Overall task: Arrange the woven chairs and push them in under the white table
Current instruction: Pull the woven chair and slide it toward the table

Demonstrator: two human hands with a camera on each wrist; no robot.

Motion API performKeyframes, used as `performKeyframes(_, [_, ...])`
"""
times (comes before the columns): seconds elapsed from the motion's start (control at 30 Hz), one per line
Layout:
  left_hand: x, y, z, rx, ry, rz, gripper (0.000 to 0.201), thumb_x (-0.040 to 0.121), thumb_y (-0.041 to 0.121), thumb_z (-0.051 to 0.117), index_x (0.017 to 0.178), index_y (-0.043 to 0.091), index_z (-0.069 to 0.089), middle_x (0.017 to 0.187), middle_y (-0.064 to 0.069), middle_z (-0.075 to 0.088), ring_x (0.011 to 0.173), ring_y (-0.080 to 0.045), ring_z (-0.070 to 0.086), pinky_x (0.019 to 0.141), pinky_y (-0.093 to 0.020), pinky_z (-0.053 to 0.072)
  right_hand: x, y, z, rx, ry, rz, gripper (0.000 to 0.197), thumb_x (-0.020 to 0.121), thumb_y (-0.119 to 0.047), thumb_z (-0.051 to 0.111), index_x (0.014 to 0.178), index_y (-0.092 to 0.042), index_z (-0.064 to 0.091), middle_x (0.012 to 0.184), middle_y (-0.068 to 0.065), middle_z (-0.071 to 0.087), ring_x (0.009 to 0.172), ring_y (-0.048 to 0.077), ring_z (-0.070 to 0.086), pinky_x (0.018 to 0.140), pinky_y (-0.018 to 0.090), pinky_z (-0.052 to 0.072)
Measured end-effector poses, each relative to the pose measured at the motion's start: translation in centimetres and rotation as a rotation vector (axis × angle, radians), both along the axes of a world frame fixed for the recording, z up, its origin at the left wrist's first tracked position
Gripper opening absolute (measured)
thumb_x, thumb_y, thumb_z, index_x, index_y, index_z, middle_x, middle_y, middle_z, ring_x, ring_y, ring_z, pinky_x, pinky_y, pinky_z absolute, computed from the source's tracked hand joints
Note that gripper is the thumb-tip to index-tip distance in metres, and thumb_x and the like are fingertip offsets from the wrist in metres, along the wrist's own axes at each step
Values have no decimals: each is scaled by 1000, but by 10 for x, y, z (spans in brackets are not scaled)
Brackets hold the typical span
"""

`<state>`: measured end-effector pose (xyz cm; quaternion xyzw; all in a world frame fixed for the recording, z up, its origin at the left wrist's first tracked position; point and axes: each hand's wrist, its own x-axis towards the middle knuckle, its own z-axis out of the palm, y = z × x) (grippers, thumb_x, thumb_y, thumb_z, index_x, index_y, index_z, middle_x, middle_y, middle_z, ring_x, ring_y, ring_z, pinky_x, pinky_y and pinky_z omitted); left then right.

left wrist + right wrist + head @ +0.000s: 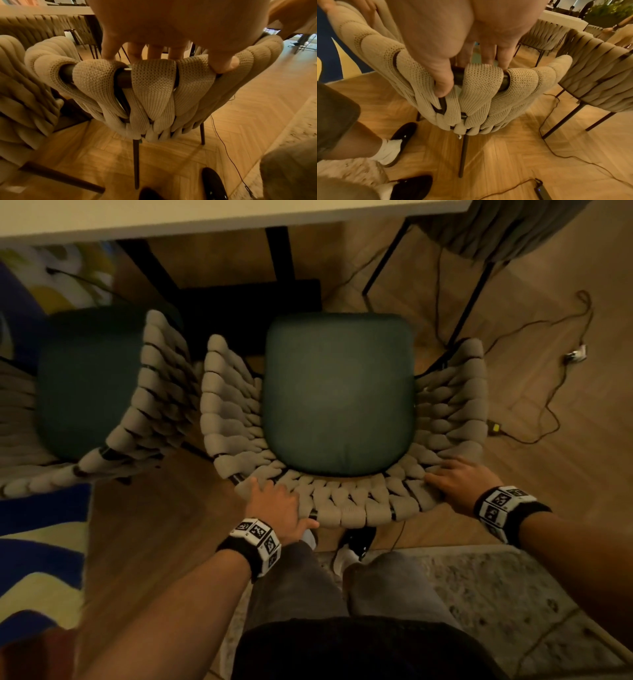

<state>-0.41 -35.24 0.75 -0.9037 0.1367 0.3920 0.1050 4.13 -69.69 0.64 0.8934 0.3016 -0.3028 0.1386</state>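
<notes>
A woven beige chair (349,505) with a dark green cushion (339,395) stands in front of me, its seat facing the white table (205,217). The cushion's front lies short of the table edge. My left hand (274,505) grips the left of the backrest's top rim, fingers over it and thumb (223,63) on the outer weave (154,88). My right hand (455,484) grips the right of the rim, thumb (443,83) pressed on the outer weave (481,88). A second woven chair (102,392) stands close on the left, angled.
Black table legs (279,254) stand ahead of the seat. A third chair (496,227) sits at the far right. Cables (534,419) and a power brick (542,192) lie on the wood floor at the right. A blue-yellow rug (34,542) lies left, a grey rug (496,594) underfoot.
</notes>
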Motion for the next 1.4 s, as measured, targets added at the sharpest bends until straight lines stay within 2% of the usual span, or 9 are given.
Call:
performKeyframes(0.1, [12, 7, -2, -5, -21, 89, 81, 83, 77, 26, 129, 17, 54, 135, -13, 53, 130, -38, 39, 111, -66, 15, 27, 15, 1, -48, -22, -22, 53, 90, -18, 53, 141, -27, 39, 142, -2, 51, 138, 22, 36, 114, 37, 29])
performKeyframes(0.3, [52, 18, 6, 8, -62, 257, 72, 85, 74, 32, 120, 16, 58, 128, -9, 56, 129, -34, 39, 105, -72, 14, 58, 61, 8, -2, -46, -155, 63, 75, -30, 67, 133, -30, 40, 131, 0, 54, 127, 26, 44, 105, 45, 34])
performKeyframes(0.5, [51, 20, 7, -1, -59, 313, 73, 85, 73, 34, 124, 16, 56, 132, -9, 53, 132, -34, 34, 104, -74, 10, 41, 78, -2, 137, -72, -248, 46, 88, -47, 54, 132, -33, 45, 137, -6, 52, 132, 23, 41, 113, 45, 24])
performKeyframes(0.83, [64, 22, 10, 13, -66, 293, 70, 83, 74, 34, 117, 18, 60, 125, -7, 57, 127, -33, 40, 103, -73, 15, 42, 73, -6, 176, -57, -267, 46, 94, -45, 49, 136, -30, 41, 146, -3, 45, 140, 27, 30, 116, 51, 15])
performKeyframes(0.97, [55, 32, 6, 34, -46, 333, 70, 83, 75, 35, 125, 22, 54, 132, -6, 54, 131, -31, 37, 105, -71, 14, 43, 84, -6, 181, -35, -248, 45, 94, -46, 48, 136, -30, 41, 147, -3, 42, 142, 26, 27, 117, 51, 15])
performKeyframes(1.07, [57, 31, 2, 35, -20, 335, 75, 81, 78, 35, 135, 27, 47, 140, -3, 49, 136, -29, 33, 107, -70, 12, 46, 83, 1, 181, 12, -300, 43, 91, -47, 52, 130, -29, 47, 143, -3, 47, 139, 24, 33, 116, 48, 20])
performKeyframes(1.13, [63, 29, 6, 22, 28, 347, 76, 80, 77, 38, 137, 27, 45, 143, -3, 46, 137, -29, 32, 110, -68, 13, 49, 80, 9, 236, 39, -385, 37, 90, -40, 55, 124, -26, 52, 135, -2, 52, 130, 23, 43, 109, 42, 33])
performKeyframes(1.27, [86, 19, 13, -64, 154, 385, 77, 82, 68, 51, 141, 20, 42, 144, -8, 46, 131, -29, 44, 109, -44, 35, 54, 63, 31, 320, 99, -608, 21, 92, -27, 50, 112, -23, 58, 116, 1, 61, 102, 24, 58, 80, 34, 50])
performKeyframes(1.4, [114, -23, 23, -215, 129, 374, 46, 88, 46, 58, 125, 20, 58, 126, -8, 61, 112, -25, 58, 94, -35, 49, 47, 6, 37, 309, 177, -838, 31, 92, -29, 51, 123, -30, 53, 116, 2, 64, 102, 24, 61, 83, 37, 53])
